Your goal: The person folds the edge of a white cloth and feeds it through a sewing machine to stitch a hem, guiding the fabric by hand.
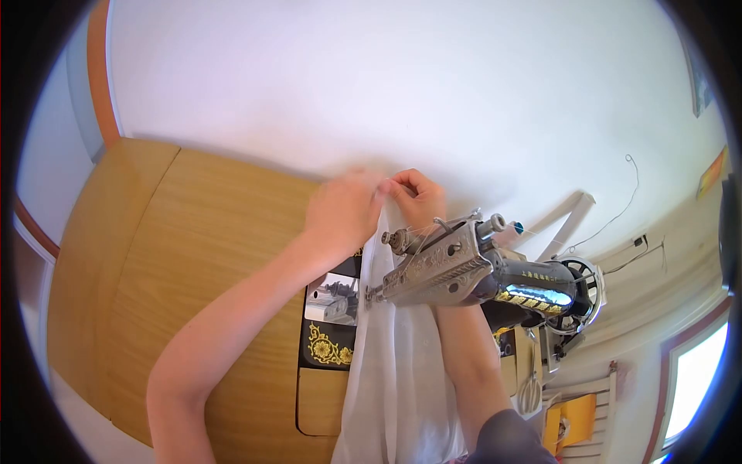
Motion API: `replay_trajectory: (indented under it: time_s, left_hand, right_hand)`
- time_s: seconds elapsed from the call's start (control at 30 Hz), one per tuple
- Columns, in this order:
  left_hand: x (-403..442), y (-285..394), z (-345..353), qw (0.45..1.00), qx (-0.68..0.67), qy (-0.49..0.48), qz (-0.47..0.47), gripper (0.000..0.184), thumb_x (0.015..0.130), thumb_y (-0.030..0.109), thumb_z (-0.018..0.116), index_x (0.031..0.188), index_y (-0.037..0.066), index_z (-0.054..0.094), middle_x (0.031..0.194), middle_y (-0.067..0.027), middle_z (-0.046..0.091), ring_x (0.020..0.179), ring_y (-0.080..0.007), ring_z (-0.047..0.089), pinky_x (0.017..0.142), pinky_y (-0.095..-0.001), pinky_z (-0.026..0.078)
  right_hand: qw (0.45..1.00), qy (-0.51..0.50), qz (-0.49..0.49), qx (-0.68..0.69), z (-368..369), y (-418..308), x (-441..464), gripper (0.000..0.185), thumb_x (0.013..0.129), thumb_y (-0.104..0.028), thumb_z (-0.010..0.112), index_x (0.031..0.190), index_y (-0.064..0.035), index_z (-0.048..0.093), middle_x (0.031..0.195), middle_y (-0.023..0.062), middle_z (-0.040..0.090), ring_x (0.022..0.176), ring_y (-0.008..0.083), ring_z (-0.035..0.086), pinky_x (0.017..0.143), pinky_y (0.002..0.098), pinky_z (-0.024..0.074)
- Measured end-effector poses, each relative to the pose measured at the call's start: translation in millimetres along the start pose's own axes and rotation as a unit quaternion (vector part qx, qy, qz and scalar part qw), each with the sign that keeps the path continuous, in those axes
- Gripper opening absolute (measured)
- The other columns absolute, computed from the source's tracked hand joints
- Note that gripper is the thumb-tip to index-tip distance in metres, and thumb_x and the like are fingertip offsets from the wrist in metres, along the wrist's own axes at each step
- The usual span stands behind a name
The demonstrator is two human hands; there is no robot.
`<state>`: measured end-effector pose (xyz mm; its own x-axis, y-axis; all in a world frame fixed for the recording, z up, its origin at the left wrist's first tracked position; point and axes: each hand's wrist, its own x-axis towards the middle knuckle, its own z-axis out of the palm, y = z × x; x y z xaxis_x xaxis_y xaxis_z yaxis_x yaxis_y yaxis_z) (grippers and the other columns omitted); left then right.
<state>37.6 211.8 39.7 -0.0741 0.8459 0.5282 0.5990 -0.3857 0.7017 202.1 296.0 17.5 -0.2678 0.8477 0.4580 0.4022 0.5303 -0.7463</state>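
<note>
A length of thin white fabric [386, 363] runs from the front edge up under the head of a sewing machine [448, 267] and on behind it. Both hands meet at the fabric's far end, close to the wall. My left hand [344, 209] is closed at the fabric edge, its fingertips blurred. My right hand [417, 197] reaches past the machine and pinches the same edge between thumb and fingers. The fabric covers part of the black, gold-patterned machine bed [331, 344]. Below the needle area, the presser foot sits over the cloth.
A wooden tabletop [193, 286] spreads to the left. The handwheel [580, 294] stands at the machine's right end, with scissors [530, 390] hanging below. A white wall [386, 77] rises right behind the table. A thin wire [618, 220] runs along the wall.
</note>
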Motion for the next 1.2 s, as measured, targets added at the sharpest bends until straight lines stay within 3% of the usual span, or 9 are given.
replay_trajectory:
  time_s: [0.17, 0.27, 0.37, 0.47, 0.57, 0.67, 0.83, 0.97, 1.2]
  left_hand:
    - [12.1, 49.2, -46.4, 0.896, -0.429, -0.109, -0.046, 0.024, 0.083, -0.009, 0.049, 0.077, 0.003, 0.069, 0.094, -0.0056, 0.057, 0.089, -0.0159, 0.055, 0.085, -0.0287, 0.043]
    - [9.2, 51.6, -50.7, 0.923, -0.356, -0.132, 0.064, 0.032, 0.075, -0.012, 0.039, 0.08, 0.001, 0.068, 0.094, -0.0089, 0.06, 0.086, -0.0203, 0.059, 0.079, -0.0299, 0.046]
    - [14.3, 49.4, -62.8, 0.908, -0.403, -0.115, 0.011, 0.031, 0.072, -0.013, 0.039, 0.077, 0.001, 0.067, 0.088, -0.0092, 0.061, 0.083, -0.0191, 0.058, 0.076, -0.0279, 0.045]
    - [12.2, 42.1, -70.5, 0.943, -0.332, 0.02, -0.034, 0.029, 0.073, -0.013, 0.04, 0.078, 0.0, 0.065, 0.083, -0.0086, 0.061, 0.079, -0.0181, 0.057, 0.071, -0.03, 0.045]
    - [0.9, 50.1, -83.7, 0.96, -0.273, 0.023, -0.061, 0.024, 0.077, -0.011, 0.042, 0.079, -0.001, 0.064, 0.085, -0.0096, 0.062, 0.074, -0.0208, 0.057, 0.069, -0.0341, 0.045]
    - [-31.6, 44.0, -86.4, 0.992, -0.106, -0.061, 0.022, 0.017, 0.085, -0.008, 0.049, 0.091, 0.0, 0.062, 0.09, -0.0093, 0.062, 0.084, -0.0193, 0.059, 0.079, -0.0289, 0.047]
    - [-157.4, 67.5, -123.2, 0.986, -0.085, -0.143, 0.019, 0.013, 0.086, 0.0, 0.059, 0.098, 0.003, 0.062, 0.087, -0.0127, 0.062, 0.079, -0.0278, 0.06, 0.068, -0.0347, 0.048]
    - [-274.1, 106.1, -149.2, 0.949, -0.138, -0.231, -0.165, 0.02, 0.082, 0.0, 0.066, 0.102, 0.003, 0.063, 0.09, -0.0116, 0.065, 0.081, -0.0264, 0.064, 0.069, -0.0335, 0.052]
    - [-372.6, 123.3, -107.3, 0.961, -0.131, 0.053, -0.236, 0.015, 0.075, -0.004, 0.07, 0.089, 0.001, 0.068, 0.089, -0.0123, 0.067, 0.084, -0.0229, 0.065, 0.073, -0.0313, 0.051]
  right_hand:
    - [1.0, -0.013, 0.01, -0.002, -0.1, 4.0, -2.2, 0.019, 0.085, -0.019, 0.072, 0.091, -0.0017, 0.068, 0.074, 0.0054, 0.068, 0.066, 0.0083, 0.059, 0.061, 0.0251, 0.0482]
    - [0.998, -0.01, 0.058, -0.018, 1.0, 2.9, -3.9, 0.021, 0.085, -0.021, 0.071, 0.092, -0.0018, 0.068, 0.075, 0.0057, 0.068, 0.067, 0.0085, 0.059, 0.061, 0.0256, 0.0483]
    - [0.997, -0.021, 0.068, -0.034, 1.3, 2.7, -4.1, 0.022, 0.086, -0.022, 0.07, 0.094, -0.002, 0.068, 0.075, 0.006, 0.068, 0.067, 0.0086, 0.059, 0.061, 0.0262, 0.0483]
    - [0.994, -0.053, 0.065, -0.067, -1.0, 5.0, -2.4, 0.027, 0.088, -0.028, 0.067, 0.097, -0.002, 0.067, 0.078, 0.007, 0.068, 0.071, 0.011, 0.06, 0.064, 0.0289, 0.0488]
    - [0.991, -0.049, 0.082, -0.096, 1.9, 3.8, -1.4, 0.022, 0.085, -0.021, 0.071, 0.091, -0.0004, 0.068, 0.075, 0.0029, 0.066, 0.07, 0.0091, 0.057, 0.067, 0.0278, 0.0485]
    - [0.949, -0.218, 0.05, -0.224, -13.2, 0.4, -1.7, 0.024, 0.087, -0.018, 0.067, 0.104, -0.0014, 0.065, 0.096, 0.0107, 0.065, 0.088, 0.0188, 0.059, 0.081, 0.034, 0.0477]
    - [0.917, -0.254, -0.097, -0.293, -58.6, -35.8, -45.4, 0.03, 0.088, -0.018, 0.064, 0.113, -0.0025, 0.061, 0.112, 0.0143, 0.061, 0.104, 0.0254, 0.055, 0.092, 0.036, 0.0433]
    - [0.926, -0.235, -0.134, -0.262, -93.8, -58.2, -115.6, 0.035, 0.089, -0.017, 0.062, 0.121, -0.0034, 0.059, 0.124, 0.0171, 0.057, 0.117, 0.0307, 0.052, 0.101, 0.0377, 0.0397]
    - [0.958, -0.196, -0.055, -0.203, -119.5, -102.3, -262.5, 0.05, 0.083, -0.012, 0.068, 0.13, -0.0031, 0.051, 0.142, 0.0181, 0.041, 0.128, 0.0374, 0.043, 0.106, 0.0423, 0.0368]
